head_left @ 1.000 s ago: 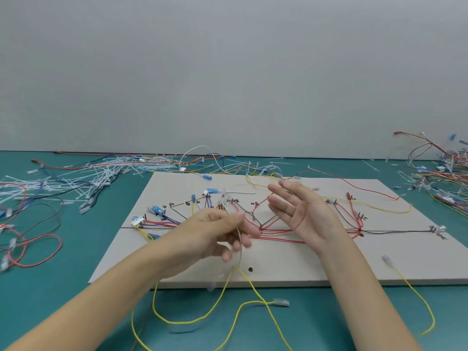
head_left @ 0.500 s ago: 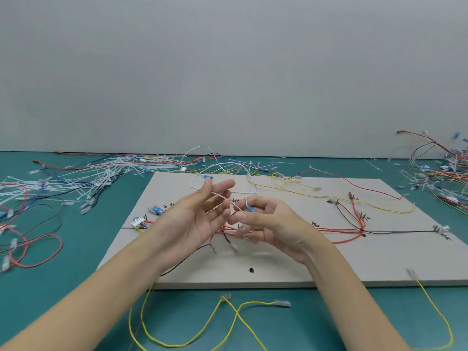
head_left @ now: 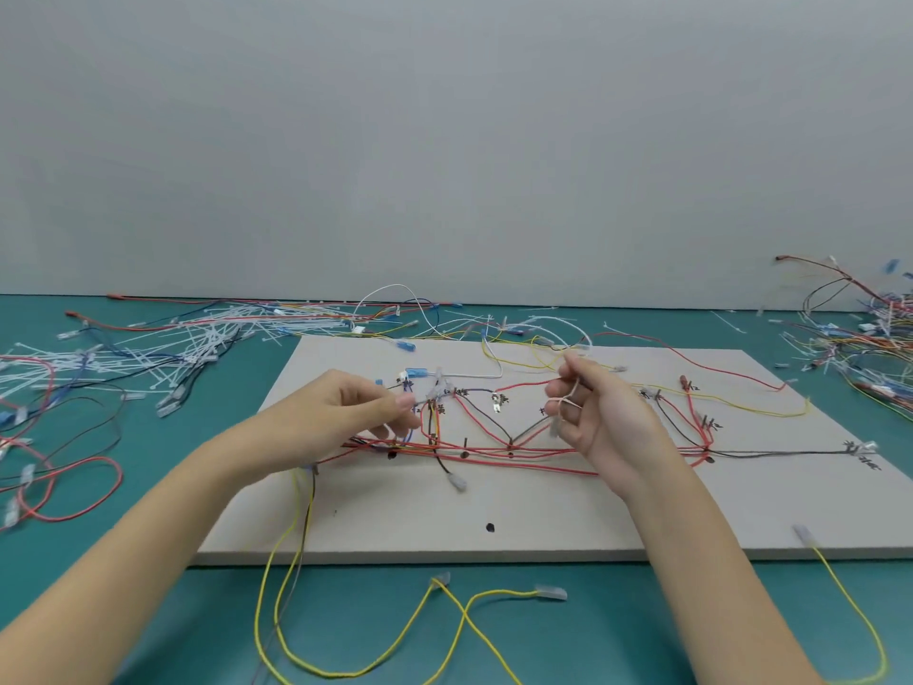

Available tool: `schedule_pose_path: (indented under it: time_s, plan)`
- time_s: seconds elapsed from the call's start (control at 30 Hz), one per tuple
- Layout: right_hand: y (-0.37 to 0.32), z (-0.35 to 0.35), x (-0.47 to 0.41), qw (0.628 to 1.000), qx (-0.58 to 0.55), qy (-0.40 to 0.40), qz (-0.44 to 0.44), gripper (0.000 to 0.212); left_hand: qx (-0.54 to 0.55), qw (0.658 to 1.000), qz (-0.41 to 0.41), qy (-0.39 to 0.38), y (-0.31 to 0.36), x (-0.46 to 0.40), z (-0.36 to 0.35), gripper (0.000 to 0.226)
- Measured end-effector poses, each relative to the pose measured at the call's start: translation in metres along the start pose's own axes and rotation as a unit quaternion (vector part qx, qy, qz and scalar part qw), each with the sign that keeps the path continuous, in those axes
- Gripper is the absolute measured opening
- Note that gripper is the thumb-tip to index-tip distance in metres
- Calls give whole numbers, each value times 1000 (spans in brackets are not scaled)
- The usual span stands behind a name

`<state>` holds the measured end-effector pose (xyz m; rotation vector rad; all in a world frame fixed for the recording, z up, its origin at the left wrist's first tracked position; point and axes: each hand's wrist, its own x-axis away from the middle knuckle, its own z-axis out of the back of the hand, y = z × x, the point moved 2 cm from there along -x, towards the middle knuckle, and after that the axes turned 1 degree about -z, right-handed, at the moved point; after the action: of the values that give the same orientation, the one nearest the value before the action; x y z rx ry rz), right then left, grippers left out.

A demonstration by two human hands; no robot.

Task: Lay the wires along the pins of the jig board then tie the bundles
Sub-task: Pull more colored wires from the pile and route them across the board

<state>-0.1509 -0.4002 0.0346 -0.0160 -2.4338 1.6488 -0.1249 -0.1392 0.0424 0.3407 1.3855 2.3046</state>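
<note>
The two hands, close together before, are now drawn apart over the board (head_left: 568,506): a wire end is pinched by the left hand (head_left: 353,412), a white wire (head_left: 568,400) gripped by the right hand (head_left: 600,412).

— What differs in your hands from half a second ago?

— Your hands were together over the middle of the board (head_left: 741,511). They have since separated. Your left hand (head_left: 346,417) has moved left and pinches a wire end near the blue terminal (head_left: 412,373). Your right hand (head_left: 600,412) has moved right and up, with a white wire (head_left: 568,401) looped round its curled fingers.

— And against a second ago?

— Your right hand was then open, palm turned left; it is now closed on the wire. The red wires (head_left: 494,449) between your hands, covered half a second ago, are exposed. The yellow wire (head_left: 444,593) at the near edge has shifted.
</note>
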Motion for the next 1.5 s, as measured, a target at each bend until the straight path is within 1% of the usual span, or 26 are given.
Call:
schedule_pose_path:
  time_s: [0.07,0.13,0.23,0.37,0.5,0.67,0.83,0.93,1.1,1.23,1.37,1.5]
  plan:
    - [-1,5,-2,999,-19,25,-3,24,-6,1000,16,-4,-7,-2,4,34]
    - [-2,8,-2,999,-9,39,-4,25,-16,1000,18,2,-12,-4,5,24]
    - [-4,11,-2,997,49,66,-14,23,-46,999,4,26,-16,-7,1,15]
    - [-4,15,-3,987,121,101,-12,20,-100,990,-33,88,-20,-12,-10,8]
    - [1,13,-5,979,167,116,14,17,-149,980,-88,101,-24,-13,-23,13]
    - [4,18,-8,955,258,141,51,18,-243,957,-132,90,-23,-10,-33,18]
    - [4,25,-10,946,299,123,24,18,-282,944,-156,74,-19,-6,-37,24]
    - [4,27,-10,937,325,130,12,20,-304,937,-158,69,-18,-5,-41,31]
    - [5,26,-9,932,335,136,15,17,-322,932,-156,63,-15,-1,-49,29]
    - [4,25,-10,935,324,144,29,6,-350,919,-172,58,-12,0,-57,29]
    - [-1,30,-11,954,252,160,31,15,-371,910,-178,51,-11,-1,-66,35]
    - [-2,32,-11,981,144,127,5,10,-360,913,-182,57,-11,-2,-67,33]
